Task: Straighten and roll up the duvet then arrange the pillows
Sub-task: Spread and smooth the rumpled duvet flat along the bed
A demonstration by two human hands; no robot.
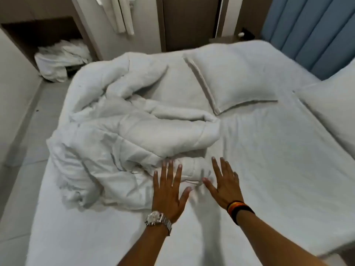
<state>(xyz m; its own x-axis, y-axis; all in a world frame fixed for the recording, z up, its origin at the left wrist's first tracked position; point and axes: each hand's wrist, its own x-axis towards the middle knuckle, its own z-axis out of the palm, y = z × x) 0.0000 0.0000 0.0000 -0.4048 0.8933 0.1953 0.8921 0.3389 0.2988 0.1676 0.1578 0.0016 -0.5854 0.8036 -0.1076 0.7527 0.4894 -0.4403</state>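
A white duvet (123, 131) lies crumpled in a heap on the left half of the bed (278, 160). My left hand (170, 189), with a watch on the wrist, hovers with spread fingers over the duvet's near edge. To its right, my right hand (222, 184), with a striped wristband, is open with fingers apart beside that same edge, over the sheet. Neither hand holds anything. One white pillow (230, 77) lies askew near the head of the bed. A second pillow (330, 112) lies at the right edge, partly cut off.
A blue padded headboard (311, 33) stands at the back right. A pile of white linen (61, 60) sits on the floor in a brown niche at the back left. Tiled floor (25, 143) runs along the bed's left side. Brown cabinet doors (190, 22) stand behind the bed.
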